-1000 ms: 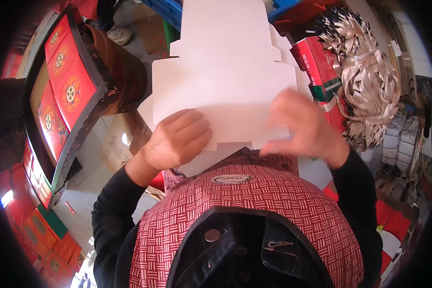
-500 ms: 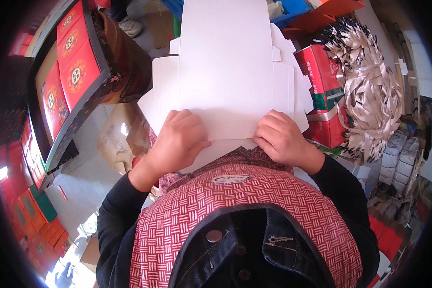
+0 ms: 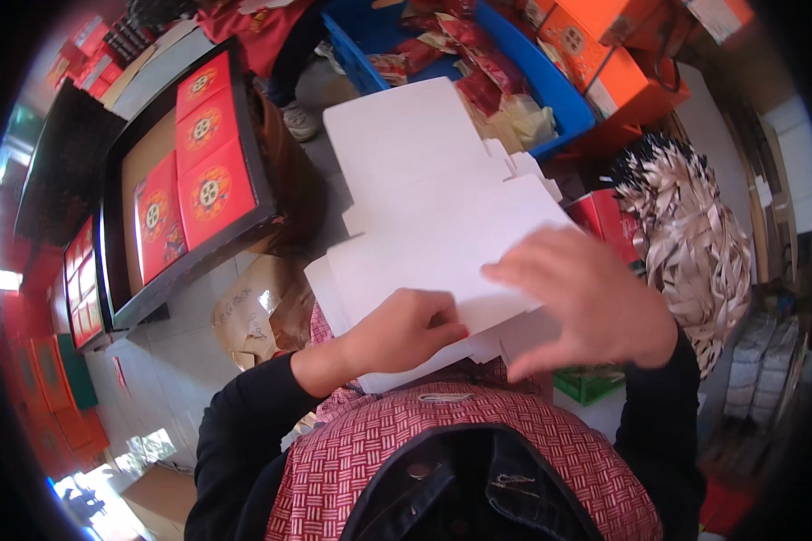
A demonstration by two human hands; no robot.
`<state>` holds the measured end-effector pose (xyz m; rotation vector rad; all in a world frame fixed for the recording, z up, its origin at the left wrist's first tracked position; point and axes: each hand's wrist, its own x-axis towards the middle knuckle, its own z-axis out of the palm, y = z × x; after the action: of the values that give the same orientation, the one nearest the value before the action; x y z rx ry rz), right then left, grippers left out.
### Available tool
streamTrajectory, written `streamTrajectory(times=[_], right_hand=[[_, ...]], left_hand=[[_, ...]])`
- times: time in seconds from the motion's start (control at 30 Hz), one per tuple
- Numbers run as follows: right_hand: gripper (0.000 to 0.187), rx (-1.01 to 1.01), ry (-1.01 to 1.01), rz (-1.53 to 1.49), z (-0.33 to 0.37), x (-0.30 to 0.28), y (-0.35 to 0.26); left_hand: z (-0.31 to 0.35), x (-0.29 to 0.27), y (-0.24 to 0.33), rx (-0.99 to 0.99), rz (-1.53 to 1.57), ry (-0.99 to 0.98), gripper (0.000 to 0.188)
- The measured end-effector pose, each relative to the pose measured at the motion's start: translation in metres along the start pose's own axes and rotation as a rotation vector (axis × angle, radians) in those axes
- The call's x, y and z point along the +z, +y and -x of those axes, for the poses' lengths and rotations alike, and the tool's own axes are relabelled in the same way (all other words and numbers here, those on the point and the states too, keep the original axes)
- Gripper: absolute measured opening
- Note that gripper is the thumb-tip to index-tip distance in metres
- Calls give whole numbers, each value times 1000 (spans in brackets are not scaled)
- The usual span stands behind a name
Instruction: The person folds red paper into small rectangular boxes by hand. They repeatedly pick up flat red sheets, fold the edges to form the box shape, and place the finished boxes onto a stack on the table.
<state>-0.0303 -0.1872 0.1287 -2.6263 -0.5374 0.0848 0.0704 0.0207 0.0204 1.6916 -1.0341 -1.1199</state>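
A flat white cardboard box blank [image 3: 424,216] with cut flaps lies tilted in front of my body, over the patterned apron [image 3: 478,433]. My left hand [image 3: 397,332] is closed at its near edge, fingers curled and thumb pressed to the board. Over the near right part of the blank is my right hand [image 3: 586,298], open, thumb and fingers spread apart and slightly blurred. Whether its fingertips touch the board I cannot tell. More white flaps show along the right edge, below the top sheet.
At left stands a black-rimmed tray [image 3: 131,311] with red boxes [image 3: 216,197]. A blue crate [image 3: 568,135] of red packets lies beyond the blank. Orange boxes [image 3: 618,90] and a bundle of beige ribbons [image 3: 695,243] are at right. Brown paper [image 3: 262,307] lies on the floor.
The blank's near right panel has folded over, and the blank now sits turned and lower. My right hand has let go of the near edge and opened. The view has shifted.
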Motion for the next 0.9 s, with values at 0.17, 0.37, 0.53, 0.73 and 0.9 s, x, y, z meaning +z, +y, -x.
streamTrajectory(times=[0.17,0.37,0.53,0.73,0.9], right_hand=[[23,-10,69,369,1,25,-15],[24,288,261,89,76,-31,89],[31,306,527,64,60,-25,76],[48,76,155,167,27,121,-38],[40,264,204,271,64,163,-42]], left_hand=[[6,-20,36,81,687,-38,12],[51,-96,-3,521,-58,951,23],[78,-89,-29,267,-647,584,51],[54,-48,-34,433,-735,76,75],[38,4,-50,687,-852,3,53]])
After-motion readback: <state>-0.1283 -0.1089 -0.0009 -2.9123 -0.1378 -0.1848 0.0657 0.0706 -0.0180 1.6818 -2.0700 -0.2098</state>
